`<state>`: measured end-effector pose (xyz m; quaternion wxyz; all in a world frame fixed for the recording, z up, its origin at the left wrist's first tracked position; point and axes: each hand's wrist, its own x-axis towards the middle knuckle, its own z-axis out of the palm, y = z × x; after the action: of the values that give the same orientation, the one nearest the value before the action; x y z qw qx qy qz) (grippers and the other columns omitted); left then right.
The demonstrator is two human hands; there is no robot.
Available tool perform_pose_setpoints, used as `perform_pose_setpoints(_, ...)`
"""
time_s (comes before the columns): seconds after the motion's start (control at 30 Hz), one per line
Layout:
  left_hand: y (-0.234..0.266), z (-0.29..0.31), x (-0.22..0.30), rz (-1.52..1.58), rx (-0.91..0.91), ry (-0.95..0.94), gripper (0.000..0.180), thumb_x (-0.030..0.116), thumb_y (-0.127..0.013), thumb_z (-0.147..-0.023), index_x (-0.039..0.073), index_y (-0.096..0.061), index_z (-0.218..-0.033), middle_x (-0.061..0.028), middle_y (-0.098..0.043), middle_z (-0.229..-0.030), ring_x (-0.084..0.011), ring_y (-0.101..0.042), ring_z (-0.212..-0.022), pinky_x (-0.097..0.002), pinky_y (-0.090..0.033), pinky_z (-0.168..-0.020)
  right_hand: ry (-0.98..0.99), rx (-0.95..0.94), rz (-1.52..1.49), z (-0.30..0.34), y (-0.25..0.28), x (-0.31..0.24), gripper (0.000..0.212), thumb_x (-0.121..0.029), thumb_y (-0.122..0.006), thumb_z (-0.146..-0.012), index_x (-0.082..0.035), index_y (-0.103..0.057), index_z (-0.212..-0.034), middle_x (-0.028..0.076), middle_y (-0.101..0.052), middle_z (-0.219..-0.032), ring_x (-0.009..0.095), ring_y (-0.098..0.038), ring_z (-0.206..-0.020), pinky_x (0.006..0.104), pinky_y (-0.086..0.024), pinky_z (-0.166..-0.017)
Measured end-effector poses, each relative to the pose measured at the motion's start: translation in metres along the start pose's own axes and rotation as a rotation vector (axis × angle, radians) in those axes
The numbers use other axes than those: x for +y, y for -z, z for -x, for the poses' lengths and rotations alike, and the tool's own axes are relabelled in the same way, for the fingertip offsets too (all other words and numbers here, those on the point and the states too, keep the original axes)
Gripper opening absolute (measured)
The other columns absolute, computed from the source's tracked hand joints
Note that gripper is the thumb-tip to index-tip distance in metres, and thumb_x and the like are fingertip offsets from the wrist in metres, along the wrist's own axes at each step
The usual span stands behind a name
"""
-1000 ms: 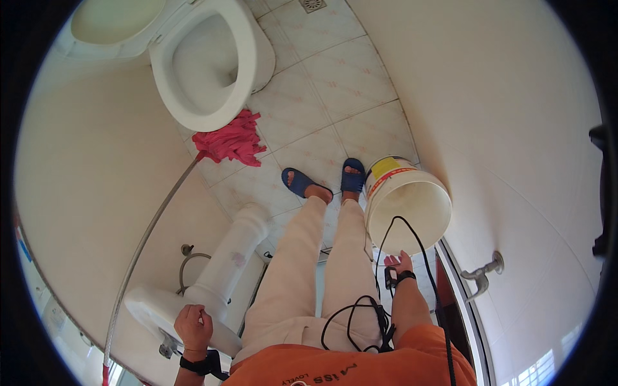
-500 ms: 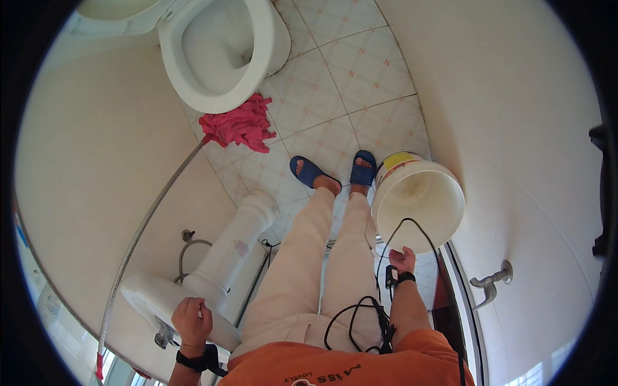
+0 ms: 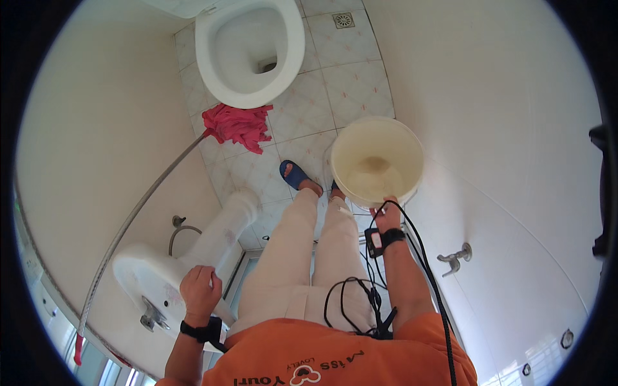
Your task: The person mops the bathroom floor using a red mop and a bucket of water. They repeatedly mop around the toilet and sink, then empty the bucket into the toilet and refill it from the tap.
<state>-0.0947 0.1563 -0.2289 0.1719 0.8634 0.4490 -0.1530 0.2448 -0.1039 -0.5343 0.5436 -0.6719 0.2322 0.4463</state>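
Observation:
A white plastic bucket [image 3: 412, 145] stands or hangs to the right of my feet, its wide mouth turned up toward me and its inside stained near the bottom. My right hand [image 3: 387, 216] grips its near rim; some of the fingers are hidden behind a black cable. Over the white pedestal sink [image 3: 138, 273] on the left is my left hand [image 3: 200, 291], fingers curled in and nothing visible in them. Both wrists wear black straps. Further off, a mop with a pink cloth head [image 3: 238, 125] and long grey handle leans from the floor by the toilet.
A white toilet [image 3: 293, 48] with its lid raised stands ahead. A floor drain [image 3: 344, 20] lies beyond it at the right. On the right wall is a metal tap [image 3: 456, 258]. Black cables [image 3: 425, 257] hang along my right arm. My feet wear blue slippers [image 3: 293, 175].
My right hand has moved forward with the bucket, which now covers most of my right slipper. The bucket's inside faces me more directly. My left hand stays curled by the sink; the view has shifted.

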Motion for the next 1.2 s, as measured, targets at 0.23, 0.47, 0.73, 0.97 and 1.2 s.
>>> perform_pose_setpoints(0.23,0.004,0.004,-0.004,0.066,0.082,-0.022,0.006,0.008,-0.060,-0.070,0.007,-0.056,-0.074,-0.0075,-0.055,-0.070,-0.0274,-0.056,-0.065,-0.0385,-0.045,-0.056,-0.006,0.136,-0.059,0.055,-0.067,-0.126,0.027,-0.012,-0.066,-0.068,-0.014,-0.048,-0.088,0.000,-0.052,-0.076,0.014,-0.051,-0.065,0.0282,-0.041,-0.051)
perform_pose_setpoints(0.47,0.006,0.008,-0.010,0.122,0.112,-0.015,0.006,0.012,-0.059,-0.069,0.007,-0.055,-0.071,-0.0074,-0.054,-0.069,-0.0273,-0.056,-0.064,-0.0388,-0.045,-0.055,0.218,-0.370,-0.181,0.126,-0.030,-0.210,0.060,-0.014,-0.059,-0.066,-0.002,-0.047,-0.123,0.009,-0.054,-0.121,0.027,-0.051,-0.113,0.0405,-0.040,-0.099)
perform_pose_setpoints(0.73,0.010,0.015,-0.015,0.225,0.165,-0.036,0.007,0.012,-0.059,-0.067,0.008,-0.054,-0.068,-0.0070,-0.054,-0.070,-0.0265,-0.056,-0.066,-0.0387,-0.046,-0.055,0.201,-0.420,-0.328,0.133,-0.128,-0.303,0.047,-0.022,-0.062,-0.072,-0.004,-0.051,-0.114,0.008,-0.056,-0.117,0.024,-0.056,-0.105,0.0399,-0.046,-0.089)
perform_pose_setpoints(0.97,0.015,0.024,-0.021,0.295,0.172,-0.055,0.008,0.014,-0.059,-0.070,0.007,-0.054,-0.068,-0.0071,-0.054,-0.070,-0.0263,-0.056,-0.067,-0.0386,-0.047,-0.057,0.212,-0.231,-0.095,0.181,-0.185,-0.343,0.046,-0.024,-0.066,-0.072,-0.004,-0.050,-0.111,0.006,-0.058,-0.105,0.017,-0.058,-0.093,0.0286,-0.049,-0.075)
perform_pose_setpoints(1.2,0.016,0.024,-0.025,0.332,0.164,-0.049,0.009,0.015,-0.059,-0.072,0.007,-0.055,-0.070,-0.0072,-0.054,-0.071,-0.0256,-0.057,-0.068,-0.0382,-0.047,-0.058,0.410,-0.243,0.186,0.195,-0.215,-0.351,0.048,-0.021,-0.066,-0.078,-0.001,-0.049,-0.119,0.009,-0.058,-0.110,0.019,-0.057,-0.099,0.0321,-0.050,-0.079)
